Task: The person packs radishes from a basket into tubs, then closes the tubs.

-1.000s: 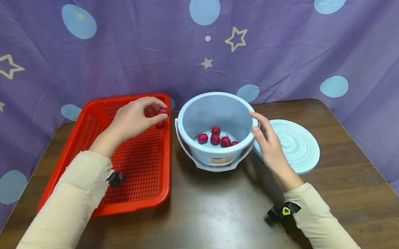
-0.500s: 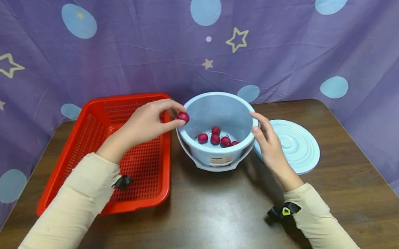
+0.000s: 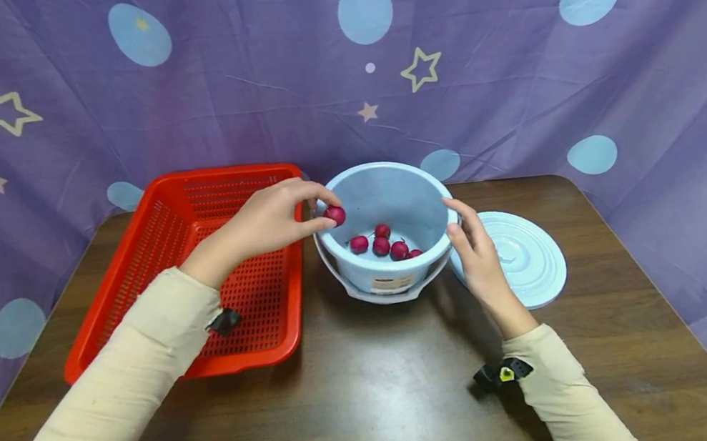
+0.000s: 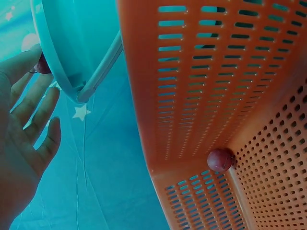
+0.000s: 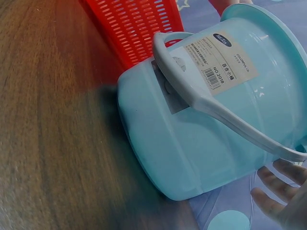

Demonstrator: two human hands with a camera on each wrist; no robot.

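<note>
My left hand (image 3: pixel 269 218) pinches a red radish (image 3: pixel 335 215) between thumb and fingertips, right over the left rim of a light blue bucket (image 3: pixel 391 274). Several radishes (image 3: pixel 381 246) lie on the bucket's floor. In the left wrist view, the pinched radish (image 4: pixel 42 64) is partly hidden behind the thumb. My right hand (image 3: pixel 482 257) rests its fingertips and thumb against the bucket's right rim, its fingers fairly straight in the right wrist view. To the left stands a red perforated basket (image 3: pixel 298 284); one radish (image 4: pixel 220 159) sits in its corner, hidden by the left arm from above.
A round light blue lid (image 3: pixel 529 259) lies on the brown wooden table (image 3: pixel 371 391), right of the bucket. The bucket's handle (image 5: pixel 211 103) hangs down at its front. A purple patterned curtain (image 3: pixel 287 76) stands behind the table.
From the basket's far right corner, my left hand has lifted a radish and carried it rightward to the bucket's rim. My right hand and the bucket have stayed in place.
</note>
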